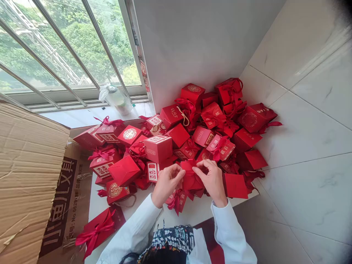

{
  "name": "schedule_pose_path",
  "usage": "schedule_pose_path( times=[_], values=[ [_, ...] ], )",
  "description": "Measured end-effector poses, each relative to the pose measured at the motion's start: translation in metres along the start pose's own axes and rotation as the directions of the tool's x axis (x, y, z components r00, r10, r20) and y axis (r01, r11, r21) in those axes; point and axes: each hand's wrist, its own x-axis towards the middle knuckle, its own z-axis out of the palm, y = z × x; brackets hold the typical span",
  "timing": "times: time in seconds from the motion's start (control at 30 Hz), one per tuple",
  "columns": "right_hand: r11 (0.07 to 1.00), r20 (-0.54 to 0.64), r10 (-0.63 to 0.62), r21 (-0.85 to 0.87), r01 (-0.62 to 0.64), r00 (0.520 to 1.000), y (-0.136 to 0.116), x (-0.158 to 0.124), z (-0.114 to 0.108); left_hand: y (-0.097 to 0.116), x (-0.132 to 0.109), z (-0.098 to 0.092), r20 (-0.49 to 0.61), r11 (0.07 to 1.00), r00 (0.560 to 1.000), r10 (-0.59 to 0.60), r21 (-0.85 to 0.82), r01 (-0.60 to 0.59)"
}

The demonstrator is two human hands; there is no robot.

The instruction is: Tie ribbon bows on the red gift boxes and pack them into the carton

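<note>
**Red paper gift box (190, 176) pinched at its upper edge**

The box is gripped from either side by the left grip (166, 179) and the right grip (212, 181). Its red card flaps are left unclosed, standing in pointed, overlapping folds, and part of its form is hidden by the grips. A dark red ribbon (198, 193) is gathered directly beneath it.

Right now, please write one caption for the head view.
Left hand and right hand hold a red paper box amid red gift boxes.
</note>
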Motion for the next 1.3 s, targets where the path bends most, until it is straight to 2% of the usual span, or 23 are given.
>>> schedule_pose_path(
  times=[0.17,0.23,0.3,0.37,0.43,0.5,0.53,0.6,0.67,0.73,0.83,0.9,1.1,1.3],
  values=[
    [0.999,-0.029,0.002,-0.037,-0.003,1.0,0.005,0.0,0.006,-0.023,-0.025,0.013,0.022,0.948,0.988,-0.153,-0.277,0.153],
    [0.999,-0.016,-0.005,-0.051,0.004,1.0,0.004,0.001,0.006,-0.029,-0.03,0.019,0.008,0.929,0.98,-0.2,-0.317,0.192],
    [1.0,-0.017,-0.01,0.002,0.01,1.0,0.001,0.0,0.003,-0.03,-0.031,0.02,-0.012,0.941,0.981,-0.191,-0.286,0.18],
    [0.997,-0.085,-0.001,0.077,0.007,0.996,0.0,-0.003,-0.003,-0.027,-0.029,0.017,-0.06,0.983,0.991,-0.118,-0.147,0.108],
    [0.995,-0.195,0.02,0.102,0.0,0.981,0.003,-0.009,-0.012,-0.022,-0.026,0.011,-0.176,0.996,0.984,0.016,0.084,-0.001],
    [0.996,-0.249,0.048,0.085,-0.027,0.967,0.01,-0.017,-0.019,-0.017,-0.022,0.006,-0.281,0.938,0.934,0.22,0.323,-0.124],
    [0.995,-0.236,0.069,0.089,-0.05,0.969,0.014,-0.02,-0.021,-0.014,-0.019,0.004,-0.293,0.886,0.896,0.334,0.422,-0.192],
    [0.986,-0.151,0.123,0.132,-0.103,0.981,0.024,-0.025,-0.024,-0.01,-0.014,0.005,-0.203,0.754,0.821,0.534,0.555,-0.353],
    [0.974,-0.055,0.153,0.179,-0.141,0.987,0.03,-0.026,-0.024,-0.007,-0.007,0.009,-0.043,0.621,0.759,0.65,0.606,-0.497],
    [0.971,0.005,0.146,0.192,-0.144,0.989,0.032,-0.023,-0.023,-0.005,0.0,0.016,0.074,0.531,0.729,0.681,0.636,-0.56],
    [0.973,0.027,0.126,0.192,-0.129,0.992,0.027,-0.015,-0.022,-0.007,0.007,0.025,0.134,0.459,0.736,0.663,0.705,-0.541],
    [0.971,0.013,0.121,0.207,-0.121,0.993,0.023,-0.01,-0.02,-0.012,0.009,0.028,0.139,0.432,0.733,0.666,0.729,-0.531],
    [0.957,-0.051,0.151,0.257,-0.133,0.987,0.018,0.0,-0.009,-0.029,0.006,0.031,0.098,0.413,0.662,0.743,0.711,-0.569],
    [0.957,-0.062,0.157,0.257,-0.136,0.986,0.02,0.001,-0.008,-0.028,0.005,0.033,0.064,0.442,0.648,0.759,0.68,-0.585]
  ],
)
